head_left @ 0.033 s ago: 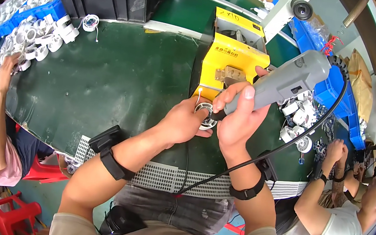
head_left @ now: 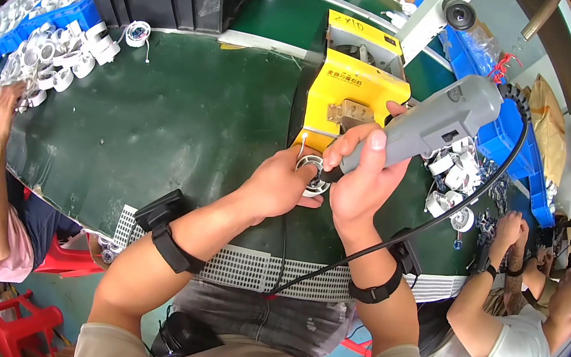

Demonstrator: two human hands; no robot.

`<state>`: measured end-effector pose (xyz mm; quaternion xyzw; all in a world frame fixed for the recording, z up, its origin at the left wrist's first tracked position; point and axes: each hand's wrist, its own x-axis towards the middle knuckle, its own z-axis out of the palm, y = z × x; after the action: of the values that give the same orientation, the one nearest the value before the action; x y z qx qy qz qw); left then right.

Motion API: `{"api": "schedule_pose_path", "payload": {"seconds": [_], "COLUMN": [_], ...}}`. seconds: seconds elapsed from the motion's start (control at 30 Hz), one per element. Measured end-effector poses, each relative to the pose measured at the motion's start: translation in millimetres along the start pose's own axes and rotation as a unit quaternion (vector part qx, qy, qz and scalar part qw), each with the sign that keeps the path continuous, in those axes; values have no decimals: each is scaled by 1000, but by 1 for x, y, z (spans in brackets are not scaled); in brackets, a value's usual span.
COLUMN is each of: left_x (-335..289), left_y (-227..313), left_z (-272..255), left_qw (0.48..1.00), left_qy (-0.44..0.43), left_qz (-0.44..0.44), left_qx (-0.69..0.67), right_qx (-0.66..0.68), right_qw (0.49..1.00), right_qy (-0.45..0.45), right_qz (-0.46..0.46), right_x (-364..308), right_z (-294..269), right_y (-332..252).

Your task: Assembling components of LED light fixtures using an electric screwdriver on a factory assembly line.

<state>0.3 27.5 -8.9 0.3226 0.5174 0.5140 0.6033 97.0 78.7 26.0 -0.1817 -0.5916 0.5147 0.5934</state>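
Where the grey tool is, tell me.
The tool is right of centre in the head view, in the right hand, its tip at the white ring in the left hand.

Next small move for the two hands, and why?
Probably keep the left hand bracing the white round housing while the right hand steadies the grey electric screwdriver: its black nose is right at the housing's open face, though contact isn't clear.
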Motion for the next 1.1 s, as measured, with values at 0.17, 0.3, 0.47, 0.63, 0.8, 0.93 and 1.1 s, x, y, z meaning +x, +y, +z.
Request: {"api": "schedule_pose_path", "payload": {"seconds": [0.17,0.3,0.47,0.63,0.8,0.93,1.1], "left_x": [5,1,-16,-33,-29,-33,-43], "left_y": [-3,-2,36,53,53,55,65], "left_z": [3,-1,-32,-102,-95,-85,-46], "left_qw": [1000,1000,970,717,718,846,893], "left_qy": [-6,-11,-30,459,497,270,-131], "left_qz": [22,3,-9,191,204,102,-18], "left_qx": [7,-11,241,489,444,448,429], "right_qx": [7,34,21,-549,-762,-731,-394], "right_qw": [999,999,992,834,642,669,919], "right_qy": [-28,-37,-117,36,-68,-86,-7], "right_qz": [-14,14,-50,-46,-57,-103,12], "right_x": [1,-6,-5,40,51,42,8], "right_z": [-7,-2,-31,-110,-164,-161,-153], "right_y": [3,5,2,-14,3,-5,-25]}}
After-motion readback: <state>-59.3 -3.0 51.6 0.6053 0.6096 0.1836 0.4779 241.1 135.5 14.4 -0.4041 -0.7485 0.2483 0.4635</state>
